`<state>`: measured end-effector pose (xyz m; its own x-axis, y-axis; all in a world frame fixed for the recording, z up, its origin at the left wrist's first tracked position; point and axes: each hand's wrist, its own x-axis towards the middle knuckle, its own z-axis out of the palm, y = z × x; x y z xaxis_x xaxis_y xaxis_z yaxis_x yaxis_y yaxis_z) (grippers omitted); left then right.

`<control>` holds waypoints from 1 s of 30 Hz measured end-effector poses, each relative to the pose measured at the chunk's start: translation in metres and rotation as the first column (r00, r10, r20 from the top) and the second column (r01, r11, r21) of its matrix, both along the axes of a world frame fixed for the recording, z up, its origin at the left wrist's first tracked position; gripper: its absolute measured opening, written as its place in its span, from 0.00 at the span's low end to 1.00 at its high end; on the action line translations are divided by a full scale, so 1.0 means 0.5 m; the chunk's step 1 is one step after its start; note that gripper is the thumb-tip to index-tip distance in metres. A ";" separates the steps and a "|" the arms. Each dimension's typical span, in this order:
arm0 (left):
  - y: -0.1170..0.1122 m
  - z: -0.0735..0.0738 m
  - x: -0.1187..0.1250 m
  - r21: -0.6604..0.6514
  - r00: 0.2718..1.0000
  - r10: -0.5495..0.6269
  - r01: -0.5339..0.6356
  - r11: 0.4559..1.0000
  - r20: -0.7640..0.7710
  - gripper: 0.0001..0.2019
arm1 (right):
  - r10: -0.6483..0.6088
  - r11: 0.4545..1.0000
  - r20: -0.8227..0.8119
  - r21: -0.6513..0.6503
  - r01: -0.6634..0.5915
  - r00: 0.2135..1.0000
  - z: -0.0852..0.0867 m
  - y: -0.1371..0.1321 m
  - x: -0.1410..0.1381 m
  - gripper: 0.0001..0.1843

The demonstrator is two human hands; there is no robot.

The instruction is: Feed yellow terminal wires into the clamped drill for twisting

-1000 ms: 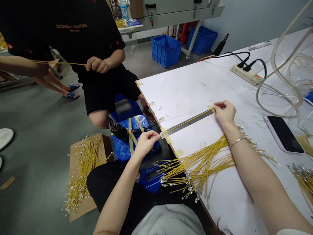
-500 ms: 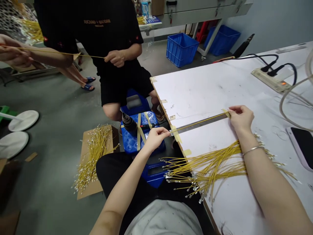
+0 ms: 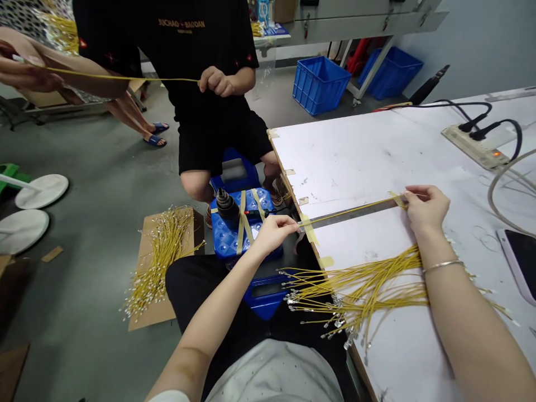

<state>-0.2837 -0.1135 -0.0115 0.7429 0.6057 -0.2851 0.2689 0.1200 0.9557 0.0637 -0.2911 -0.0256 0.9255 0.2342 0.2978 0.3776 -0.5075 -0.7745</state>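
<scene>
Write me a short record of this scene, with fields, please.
Left hand: pinches a yellow wire at one end of a steel ruler
Right hand: pinches the wire's other end, by yellow tape
Table: white; loose yellow wires under the right forearm
Nearby: two other people's hands hold a yellow wire taut
Floor: cardboard with yellow wires; blue case with a drill

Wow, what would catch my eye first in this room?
A big bunch of yellow wires spills over the white table's edge, and another pile lies on cardboard on the floor. The left hand and right hand stretch one wire along a metal ruler. Ahead, another person's hand holds up a taut wire.
</scene>
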 end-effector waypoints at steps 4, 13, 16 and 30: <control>0.008 0.011 -0.004 0.009 0.999 -0.007 0.007 1.000 0.034 0.09 | 0.003 0.993 -0.109 0.121 0.010 0.994 0.027 0.006 -0.014 0.10; 0.078 0.045 -0.084 0.089 0.995 0.060 -0.068 0.994 0.084 0.08 | 0.129 0.987 -0.183 0.122 -0.107 0.975 0.090 0.120 -0.074 0.09; 0.120 0.055 -0.131 0.140 0.991 0.111 -0.121 0.983 0.076 0.09 | 0.195 0.976 -0.218 0.143 -0.166 0.956 0.079 0.187 -0.102 0.09; 0.275 0.090 -0.244 0.223 0.978 0.200 -0.181 0.958 -0.065 0.05 | 0.363 0.925 -0.249 0.217 -0.314 0.898 0.029 0.374 -0.183 0.10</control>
<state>-0.4058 0.0240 0.0337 0.5864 0.7874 -0.1901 0.3428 -0.0285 0.9390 -0.0276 -0.1039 -0.0113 0.8495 0.5178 0.1012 0.2589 -0.2421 -0.9351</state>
